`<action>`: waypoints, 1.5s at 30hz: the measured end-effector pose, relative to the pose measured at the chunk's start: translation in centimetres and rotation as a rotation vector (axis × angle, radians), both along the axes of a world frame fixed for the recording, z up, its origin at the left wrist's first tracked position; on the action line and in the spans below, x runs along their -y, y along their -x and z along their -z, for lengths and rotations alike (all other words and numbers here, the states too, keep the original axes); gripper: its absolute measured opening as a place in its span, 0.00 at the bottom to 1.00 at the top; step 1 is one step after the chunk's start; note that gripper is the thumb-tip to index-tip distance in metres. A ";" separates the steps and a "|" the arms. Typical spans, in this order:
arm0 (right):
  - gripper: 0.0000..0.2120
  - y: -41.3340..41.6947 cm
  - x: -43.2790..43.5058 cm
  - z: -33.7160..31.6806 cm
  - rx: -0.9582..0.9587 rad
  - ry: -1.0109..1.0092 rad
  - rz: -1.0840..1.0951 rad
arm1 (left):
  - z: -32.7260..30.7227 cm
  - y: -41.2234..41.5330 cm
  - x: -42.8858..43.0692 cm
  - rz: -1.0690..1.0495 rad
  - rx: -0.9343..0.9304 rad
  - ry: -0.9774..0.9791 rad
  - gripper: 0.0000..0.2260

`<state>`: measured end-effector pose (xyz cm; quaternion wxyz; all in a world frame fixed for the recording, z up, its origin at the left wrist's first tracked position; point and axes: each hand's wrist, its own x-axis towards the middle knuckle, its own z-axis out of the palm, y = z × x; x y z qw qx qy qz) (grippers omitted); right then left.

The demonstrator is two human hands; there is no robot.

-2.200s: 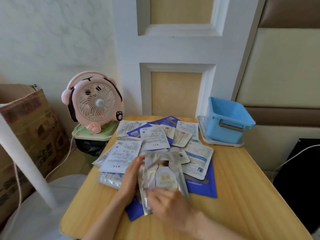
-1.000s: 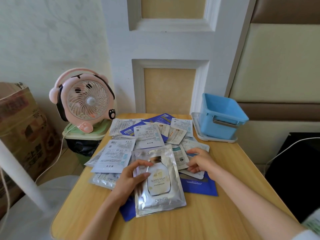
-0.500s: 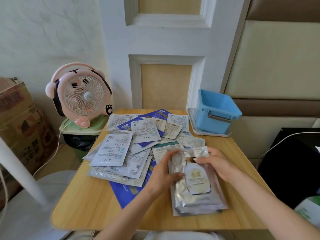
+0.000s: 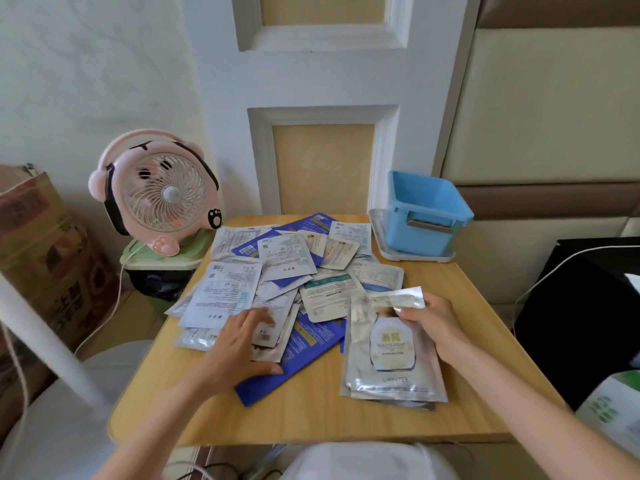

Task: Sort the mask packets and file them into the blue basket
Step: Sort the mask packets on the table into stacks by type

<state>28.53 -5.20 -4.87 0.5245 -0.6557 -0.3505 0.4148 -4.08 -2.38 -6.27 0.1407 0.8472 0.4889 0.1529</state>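
A stack of silver mask packets (image 4: 391, 358) with a bottle picture lies at the table's right front. My right hand (image 4: 427, 318) pinches the stack's top edge. A loose pile of white, silver and blue mask packets (image 4: 277, 271) covers the middle and back of the table. My left hand (image 4: 239, 337) rests with spread fingers on the near left part of that pile, over a white packet and a blue one (image 4: 304, 348). The blue basket (image 4: 424, 214) stands on a white tray (image 4: 415, 256) at the back right corner.
A pink fan (image 4: 156, 195) sits on a green-lidded bin beside the table's left back corner. A cardboard box (image 4: 41, 258) is further left. The wooden table (image 4: 311, 417) has bare surface along its front edge. A black object with a white cable stands at right.
The silver stack has been carried from the pile's left front to the table's right front. My left hand let go of it and moved back left onto the loose pile.
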 end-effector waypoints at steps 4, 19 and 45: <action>0.23 1.9 -0.1 0.6 0.710 -0.088 0.016 | -0.3 -0.4 0.8 0.110 0.167 -0.395 0.14; 0.30 3.8 1.0 -4.0 -0.056 -0.189 -0.463 | -6.1 -9.7 1.5 -0.135 1.037 0.375 0.13; 0.21 -1.4 3.5 -3.5 -0.211 0.123 -0.483 | -3.2 -11.8 -0.3 -0.189 0.843 0.632 0.25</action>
